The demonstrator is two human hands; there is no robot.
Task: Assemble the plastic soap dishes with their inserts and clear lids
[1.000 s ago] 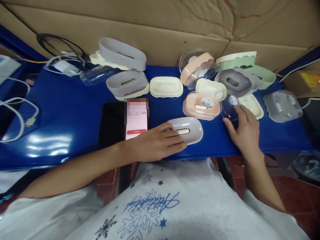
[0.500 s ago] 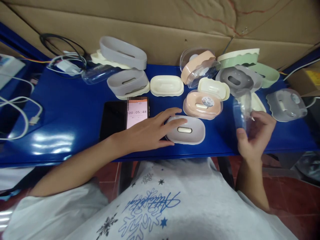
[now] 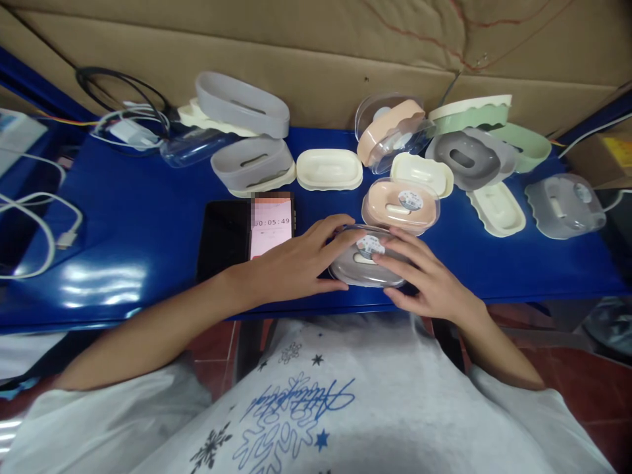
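Observation:
A grey soap dish point(image 3: 359, 275) sits near the desk's front edge, with a clear lid point(image 3: 371, 245) bearing a round label over it. My left hand point(image 3: 309, 262) grips the dish's left end, its thumb low at the near side. From the right, my right hand point(image 3: 428, 278) holds the lid, fingers across its top and thumb at the near rim. Whether the lid is fully seated cannot be made out. Just behind stands a peach soap dish point(image 3: 380, 205) under a clear lid.
A phone point(image 3: 270, 227) showing a timer lies left of the dish. Behind are grey dishes point(image 3: 251, 161), a cream tray point(image 3: 330, 169) and green dishes point(image 3: 474, 115). A lidded grey dish point(image 3: 563, 207) is at right. Cables point(image 3: 131, 125) lie at back left.
My right hand has brought the clear lid leftward from the right side onto the grey soap dish. A cream tray at right is now uncovered to view. My left hand has barely moved.

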